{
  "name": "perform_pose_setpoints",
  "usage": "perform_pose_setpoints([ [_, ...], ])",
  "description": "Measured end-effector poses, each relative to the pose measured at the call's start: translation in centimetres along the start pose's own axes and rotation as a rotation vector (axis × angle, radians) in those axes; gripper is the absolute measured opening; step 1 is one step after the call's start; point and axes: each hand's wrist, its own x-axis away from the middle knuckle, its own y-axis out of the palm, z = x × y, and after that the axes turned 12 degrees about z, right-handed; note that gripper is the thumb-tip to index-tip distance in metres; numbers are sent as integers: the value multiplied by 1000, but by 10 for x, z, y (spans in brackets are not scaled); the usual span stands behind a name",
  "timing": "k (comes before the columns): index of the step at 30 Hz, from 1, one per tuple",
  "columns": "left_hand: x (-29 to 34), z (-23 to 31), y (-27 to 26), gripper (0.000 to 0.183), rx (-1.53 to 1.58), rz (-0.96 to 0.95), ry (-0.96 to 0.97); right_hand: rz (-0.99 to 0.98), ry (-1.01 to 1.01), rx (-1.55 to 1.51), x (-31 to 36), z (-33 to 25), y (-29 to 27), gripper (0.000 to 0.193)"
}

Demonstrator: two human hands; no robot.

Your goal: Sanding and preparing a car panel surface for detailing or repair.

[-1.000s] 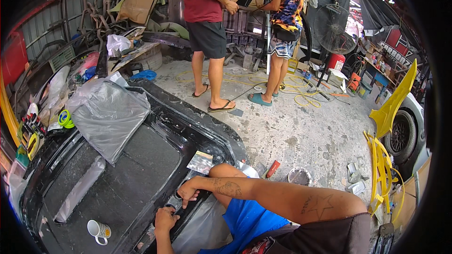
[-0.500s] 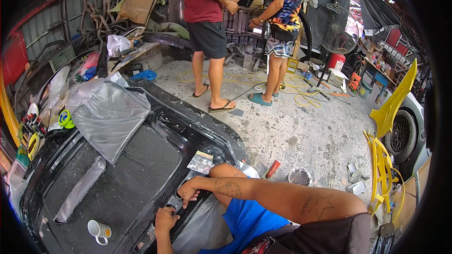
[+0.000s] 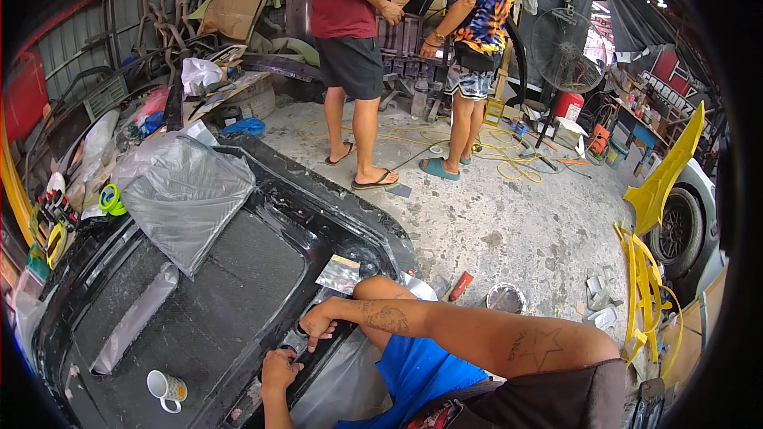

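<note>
A large black moulded panel [image 3: 238, 270] with a raised rim lies in front of me on the left. My right hand [image 3: 319, 323] reaches down onto its near rim, fingers bent and pressed against the surface. Just below it, my left hand [image 3: 280, 369] rests on the same rim with curled fingers, close to the right fingertips. Between the hands shows a small grey patch [image 3: 296, 340]; whatever the fingers pinch there is too small to make out. A grey sheet piece [image 3: 339, 273] lies on the rim beyond my right hand.
On the panel stand a white mug [image 3: 167, 389], a grey strip [image 3: 139, 322] and a plastic-covered sheet [image 3: 191, 195]. A red tool [image 3: 461, 286] and a round tub [image 3: 506, 299] sit on the floor. Two people stand beyond; yellow parts [image 3: 644, 294] lean at right.
My hands keep the same place on the rim. The person in the patterned shirt has shifted an arm slightly.
</note>
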Motion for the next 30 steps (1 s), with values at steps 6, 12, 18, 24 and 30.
perform_pose_setpoints([
  [6, 1, -2, 0, 36, 4, 7, -32, 3, -3, -8, 3, -4, -2, 60],
  [12, 1, 5, -5, 35, 9, 14, -1, 3, 12, -7, 5, -4, -2, 60],
  [18, 4, 14, -11, 35, -1, 48, 6, -1, 12, -5, 5, -6, -4, 59],
  [24, 4, 14, -12, 35, 7, 38, 13, 10, 13, 14, 5, -5, -3, 59],
  [30, 3, 10, -8, 35, -9, 43, -13, 4, -9, -9, 6, -5, -3, 59],
])
